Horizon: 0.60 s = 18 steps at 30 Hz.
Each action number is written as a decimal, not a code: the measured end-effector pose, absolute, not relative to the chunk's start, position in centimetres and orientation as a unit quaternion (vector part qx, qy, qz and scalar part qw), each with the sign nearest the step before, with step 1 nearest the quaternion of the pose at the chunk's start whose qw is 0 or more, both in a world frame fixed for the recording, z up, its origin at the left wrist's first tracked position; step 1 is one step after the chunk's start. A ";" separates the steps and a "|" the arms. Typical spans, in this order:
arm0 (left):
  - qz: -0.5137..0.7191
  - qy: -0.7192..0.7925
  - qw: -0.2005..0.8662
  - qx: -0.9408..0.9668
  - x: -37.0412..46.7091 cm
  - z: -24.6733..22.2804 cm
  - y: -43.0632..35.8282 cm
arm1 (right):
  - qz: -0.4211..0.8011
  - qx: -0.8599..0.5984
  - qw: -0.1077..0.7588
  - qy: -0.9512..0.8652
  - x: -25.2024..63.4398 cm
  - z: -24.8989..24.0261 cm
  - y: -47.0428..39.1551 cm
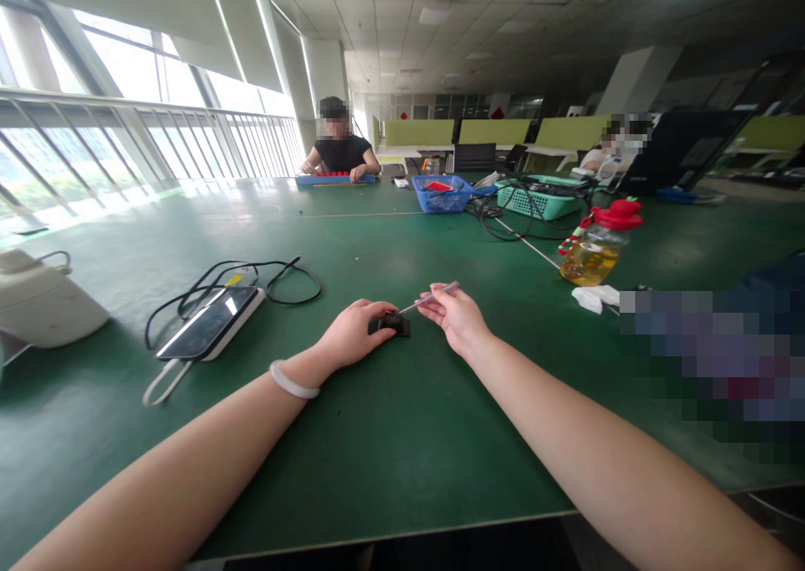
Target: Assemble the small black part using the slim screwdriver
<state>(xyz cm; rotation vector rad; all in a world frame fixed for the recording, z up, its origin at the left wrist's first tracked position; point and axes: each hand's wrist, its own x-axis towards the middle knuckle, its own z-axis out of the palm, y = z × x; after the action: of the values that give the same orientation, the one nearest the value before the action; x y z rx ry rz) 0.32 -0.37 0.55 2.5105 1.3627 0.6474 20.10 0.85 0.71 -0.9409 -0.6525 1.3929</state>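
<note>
On the green table, a small black part with a flat base lies in front of me. My left hand is closed on it from the left, thumb and forefinger at its near and far sides. A slim screwdriver with a pale handle sits in the closed fingers of my right hand. Its thin shaft slants down to the left, and the tip is at the top of the black part. Whether the tip touches a screw is too small to tell.
Left of my hands lies a phone-like device with a black cable. A red-lidded bottle and crumpled tissue are at right. Farther back are a blue basket, a green basket, tangled cables and a seated person.
</note>
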 end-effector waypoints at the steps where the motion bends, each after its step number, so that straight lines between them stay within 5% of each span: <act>1: 0.220 0.462 0.106 0.853 0.3 0.6 -0.4 | 0.612 -0.408 0.614 -0.286 20.0 0.7 0.8; 18: 0.221 0.462 0.091 0.854 0.2 0.5 -0.3 | 0.633 -0.401 0.614 -0.247 20.1 0.7 0.9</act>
<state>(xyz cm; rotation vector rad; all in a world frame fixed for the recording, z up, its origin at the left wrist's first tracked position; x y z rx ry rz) 0.25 -0.25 0.50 2.5374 1.3744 0.6570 20.13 0.91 0.66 -0.9239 -0.5700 1.4585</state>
